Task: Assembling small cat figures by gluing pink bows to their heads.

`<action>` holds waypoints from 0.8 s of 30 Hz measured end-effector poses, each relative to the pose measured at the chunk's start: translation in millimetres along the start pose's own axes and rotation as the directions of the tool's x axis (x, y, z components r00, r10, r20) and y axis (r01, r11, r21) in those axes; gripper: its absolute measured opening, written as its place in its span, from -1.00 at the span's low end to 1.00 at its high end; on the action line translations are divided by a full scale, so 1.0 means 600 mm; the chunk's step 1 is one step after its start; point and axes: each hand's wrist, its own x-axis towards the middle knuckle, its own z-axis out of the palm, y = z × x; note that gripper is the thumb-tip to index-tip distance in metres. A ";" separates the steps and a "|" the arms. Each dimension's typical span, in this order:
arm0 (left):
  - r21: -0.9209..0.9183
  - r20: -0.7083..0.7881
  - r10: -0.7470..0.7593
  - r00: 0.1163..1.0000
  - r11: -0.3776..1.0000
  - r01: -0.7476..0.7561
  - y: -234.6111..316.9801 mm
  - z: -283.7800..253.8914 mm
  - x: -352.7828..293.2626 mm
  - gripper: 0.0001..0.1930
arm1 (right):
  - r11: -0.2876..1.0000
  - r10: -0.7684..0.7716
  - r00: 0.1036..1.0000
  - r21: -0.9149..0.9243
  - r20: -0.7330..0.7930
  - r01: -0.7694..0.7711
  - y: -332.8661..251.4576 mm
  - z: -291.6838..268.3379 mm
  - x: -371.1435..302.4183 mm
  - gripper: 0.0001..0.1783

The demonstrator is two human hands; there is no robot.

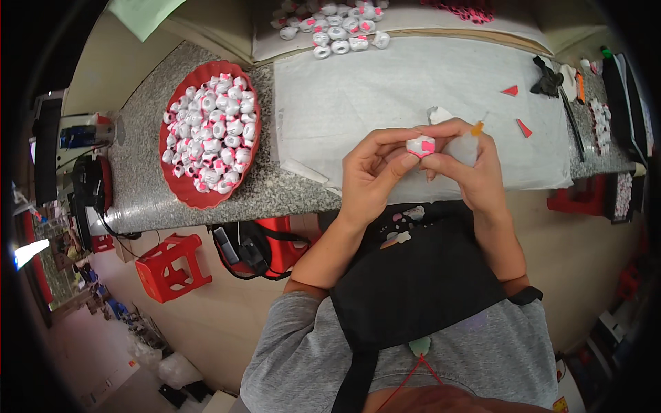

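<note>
Between the fingertips of both hands is a small white rounded piece with a bright pink patch, held above the paper-covered worktop. My left hand pinches it from the left with thumb and fingers. My right hand grips its other side with thumb and fingertips. Tucked in the same right hand is a translucent squeeze bottle with an orange needle tip pointing up and away. A white crumpled bit shows just beyond my fingers; I cannot make out what it is.
To the left, a red scalloped tray holds many similar white-and-pink pieces on the granite counter. More pieces stand along the back. Two red scraps lie on white paper. A red stool stands below the counter.
</note>
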 end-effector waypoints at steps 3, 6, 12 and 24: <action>-0.083 0.066 -0.009 0.998 0.996 0.015 0.008 0.001 -0.001 -0.75 | 0.998 -0.055 0.998 -0.040 0.005 0.055 -0.002 0.002 -0.004 -0.74; -0.047 0.130 -0.001 0.991 0.999 0.007 0.015 0.004 -0.001 -0.78 | 0.999 -0.042 0.998 0.008 0.039 0.041 0.003 -0.003 -0.016 -0.75; 0.142 0.025 0.122 0.992 0.982 -0.125 0.027 -0.020 -0.026 -0.78 | 0.989 -0.083 0.993 0.125 0.078 0.073 0.023 0.022 -0.001 -0.73; 0.974 -0.213 0.750 0.627 0.108 0.201 0.174 -0.215 -0.103 -0.69 | 0.996 0.025 0.988 -0.085 0.150 -0.013 0.019 -0.011 0.022 -0.49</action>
